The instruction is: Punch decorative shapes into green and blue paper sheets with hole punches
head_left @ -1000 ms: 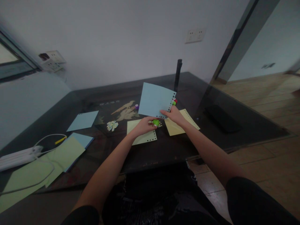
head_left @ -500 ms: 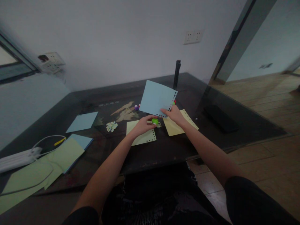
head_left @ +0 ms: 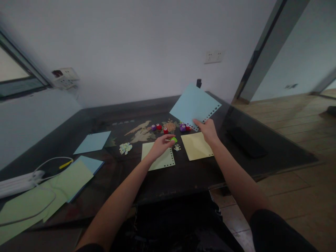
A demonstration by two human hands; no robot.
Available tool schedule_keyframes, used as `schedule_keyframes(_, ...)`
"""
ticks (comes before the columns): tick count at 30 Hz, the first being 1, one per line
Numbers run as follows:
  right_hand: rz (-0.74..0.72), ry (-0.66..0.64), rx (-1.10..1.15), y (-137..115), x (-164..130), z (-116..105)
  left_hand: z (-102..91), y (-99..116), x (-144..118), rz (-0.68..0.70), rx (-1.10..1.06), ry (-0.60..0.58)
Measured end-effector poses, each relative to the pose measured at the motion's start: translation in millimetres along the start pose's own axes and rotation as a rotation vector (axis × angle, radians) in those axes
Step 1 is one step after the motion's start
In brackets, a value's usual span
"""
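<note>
Inspecting hands: both bare, forearms reaching in from the near edge of the tabletop point(head_left: 183, 175).
Right hand point(head_left: 208, 130): fingers pinched on the lower corner of a blue sheet point(head_left: 193, 105), thumb on top.
Blue sheet: lifted clear of the tabletop and tilted, toward the far right corner; a row of punched holes runs along its right edge.
Left hand point(head_left: 160, 145): fingers closed around a small green punch point(head_left: 173, 139), gripped at the fingertips.
Green punch: held just above the far edge of a yellow sheet point(head_left: 160, 159) near the middle of the tabletop.
Yellow sheet: lies flat under the left hand, holes along its right and near edges.
Second yellow sheet point(head_left: 196, 147): flat, just right of the first, below the right wrist; the two sheets lie apart.
Scraps point(head_left: 177, 147): a small cluster in the gap between the two yellow sheets.
Punches point(head_left: 159, 126): purple and red ones in a loose row beyond the yellow sheets, more point(head_left: 183, 127) just under the lifted sheet.
Paper bits point(head_left: 125, 148): pale heap left of the first yellow sheet.
Left side: a lone blue sheet point(head_left: 92, 142) lies flat; a stack of green and blue paper point(head_left: 70, 178) sits near the left near corner, with a white power strip point(head_left: 15, 178) and cable beside it.
Right edge: a dark flat object point(head_left: 246, 141), kind not discernible.
</note>
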State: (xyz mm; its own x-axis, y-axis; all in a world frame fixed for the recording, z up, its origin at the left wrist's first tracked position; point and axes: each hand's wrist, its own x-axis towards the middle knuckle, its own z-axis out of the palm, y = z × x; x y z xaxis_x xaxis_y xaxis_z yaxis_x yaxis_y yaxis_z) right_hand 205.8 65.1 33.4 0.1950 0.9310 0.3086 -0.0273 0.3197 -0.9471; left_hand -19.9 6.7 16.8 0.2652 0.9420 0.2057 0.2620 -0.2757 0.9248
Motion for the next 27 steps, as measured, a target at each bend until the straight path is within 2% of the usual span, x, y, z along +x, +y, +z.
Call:
schedule_keyframes(6,0.038,0.105,0.082,-1.5,6.4,-6.7,6.4,3.5,-5.4,-0.054,0.265,0.038)
schedule_keyframes(11,0.022,0.092,0.066,1.3,6.1,-6.9,7.2,5.4,4.1,-0.048,0.218,-0.07)
schedule_keyframes(14,0.014,0.088,0.065,0.7,5.7,-7.3,7.6,1.7,19.3,-0.061,0.138,-0.118)
schedule_keyframes(19,0.016,0.078,0.08,0.6,6.5,-8.3,16.0,-8.3,55.8,-0.157,0.106,-0.068)
schedule_keyframes(24,0.016,0.085,0.047,0.9,7.2,-9.0,29.6,-26.7,94.5,-0.183,0.357,0.018)
schedule_keyframes(27,0.019,0.079,0.046,-1.3,5.7,-8.2,34.8,-35.2,109.3,-0.187,0.445,0.044)
